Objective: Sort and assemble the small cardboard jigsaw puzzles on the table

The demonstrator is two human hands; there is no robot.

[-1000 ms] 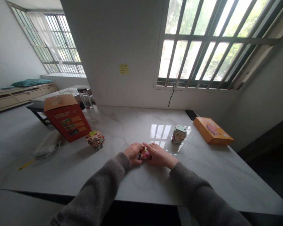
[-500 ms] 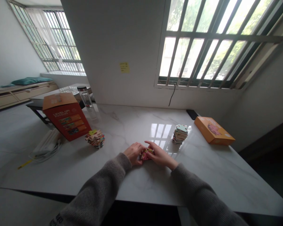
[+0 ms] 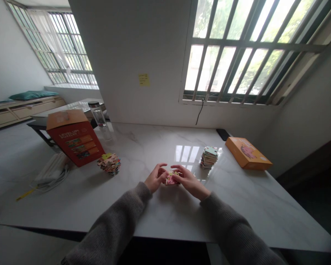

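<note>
Low over the white marble-patterned table, my left hand (image 3: 155,179) and my right hand (image 3: 189,181) grip a small stack of puzzle pieces (image 3: 171,179) from both sides. The top piece is pink with yellow-green patches. Both thumbs rest on or near the pieces, and the other fingers curve around the far side, partly hidden. To the left stands a taller, uneven stack of puzzle pieces (image 3: 109,164) with a yellow-green one on top. A neater stack of puzzle pieces (image 3: 209,157), pale green on top, stands to the right.
A red puzzle box (image 3: 77,141) stands at the left, in front of a glass bottle (image 3: 98,116). Beside it lie a white power strip and cable (image 3: 51,173). An orange box (image 3: 248,154) lies at the right near a black phone-like object (image 3: 223,134). The table (image 3: 99,209) has a front edge near me.
My left hand has shifted its grip, with its fingers lifted and more spread. More of the pink top piece now shows between my hands. The view has moved slightly.
</note>
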